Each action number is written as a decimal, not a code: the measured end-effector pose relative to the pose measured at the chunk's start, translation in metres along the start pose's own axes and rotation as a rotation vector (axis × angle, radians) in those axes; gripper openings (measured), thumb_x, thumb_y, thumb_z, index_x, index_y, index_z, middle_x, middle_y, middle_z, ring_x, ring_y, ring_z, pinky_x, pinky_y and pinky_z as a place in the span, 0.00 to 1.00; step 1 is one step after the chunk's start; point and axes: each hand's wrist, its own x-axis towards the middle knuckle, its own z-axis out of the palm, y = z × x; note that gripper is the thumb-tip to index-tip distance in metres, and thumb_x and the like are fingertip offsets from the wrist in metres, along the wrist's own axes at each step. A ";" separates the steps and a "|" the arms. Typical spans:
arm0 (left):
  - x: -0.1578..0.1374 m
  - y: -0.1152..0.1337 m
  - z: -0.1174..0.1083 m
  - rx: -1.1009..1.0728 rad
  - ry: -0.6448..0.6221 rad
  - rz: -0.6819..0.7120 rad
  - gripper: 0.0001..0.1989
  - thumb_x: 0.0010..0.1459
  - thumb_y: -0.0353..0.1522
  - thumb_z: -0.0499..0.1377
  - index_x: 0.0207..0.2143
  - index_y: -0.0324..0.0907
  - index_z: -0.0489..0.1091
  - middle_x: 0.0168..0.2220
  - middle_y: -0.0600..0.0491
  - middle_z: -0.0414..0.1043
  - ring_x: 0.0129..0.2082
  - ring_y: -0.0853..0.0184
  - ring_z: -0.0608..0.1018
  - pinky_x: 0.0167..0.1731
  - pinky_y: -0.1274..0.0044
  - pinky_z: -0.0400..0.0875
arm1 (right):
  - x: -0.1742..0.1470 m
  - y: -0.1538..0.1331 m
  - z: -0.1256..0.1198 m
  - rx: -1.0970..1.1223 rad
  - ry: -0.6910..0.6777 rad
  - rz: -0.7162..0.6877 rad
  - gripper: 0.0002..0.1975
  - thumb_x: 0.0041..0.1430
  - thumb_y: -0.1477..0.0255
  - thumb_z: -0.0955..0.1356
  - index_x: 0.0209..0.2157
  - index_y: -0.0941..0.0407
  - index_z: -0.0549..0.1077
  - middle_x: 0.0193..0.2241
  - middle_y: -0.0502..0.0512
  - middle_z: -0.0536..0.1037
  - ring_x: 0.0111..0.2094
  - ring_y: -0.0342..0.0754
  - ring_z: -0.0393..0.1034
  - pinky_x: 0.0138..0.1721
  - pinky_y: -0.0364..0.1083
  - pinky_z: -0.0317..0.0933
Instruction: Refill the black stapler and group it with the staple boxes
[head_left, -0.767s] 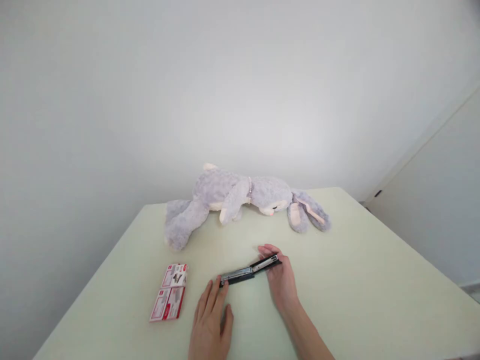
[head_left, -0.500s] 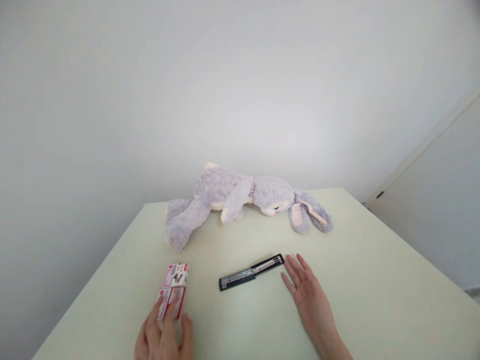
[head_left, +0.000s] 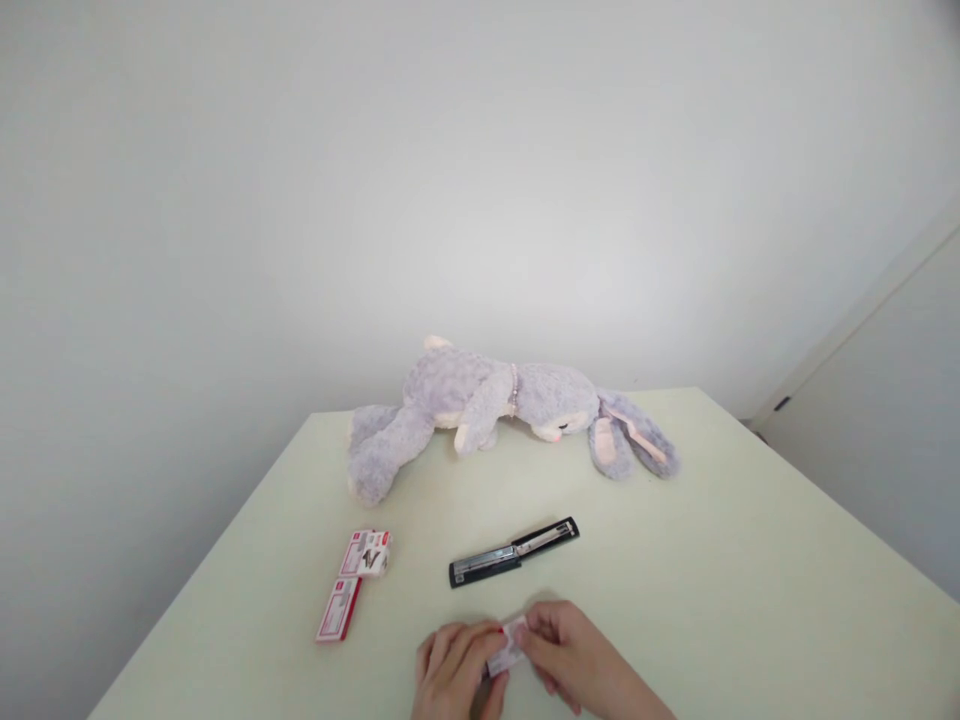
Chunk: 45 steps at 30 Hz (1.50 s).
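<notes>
Near the front of the table, my left hand [head_left: 454, 668] is closed around one side of a small white and pink staple box [head_left: 508, 645]. The fingers of my right hand [head_left: 566, 650] pinch the box's other end, so both hands meet on it. My fingers cover much of the box. Just beyond them lies a black stapler [head_left: 514, 552], opened out flat with its metal inside facing up. To the left, red and white staple boxes [head_left: 339, 608] lie together, and the farther one carries a stapler picture.
A grey plush rabbit [head_left: 457, 385] lies on its side along the back of the pale table [head_left: 720, 560], ears to the right. Behind it rises a white wall [head_left: 480, 200].
My left hand has moved right from the staple boxes and now has a small one. My right hand has come down and left from beside the stapler, closing on that box.
</notes>
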 end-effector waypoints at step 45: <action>0.042 0.015 -0.013 -0.189 -0.092 -0.313 0.08 0.67 0.35 0.54 0.37 0.46 0.72 0.35 0.52 0.77 0.37 0.60 0.78 0.41 0.69 0.68 | -0.019 -0.048 -0.060 -0.653 0.069 -0.250 0.09 0.55 0.72 0.70 0.38 0.49 0.80 0.30 0.46 0.76 0.31 0.45 0.69 0.34 0.41 0.56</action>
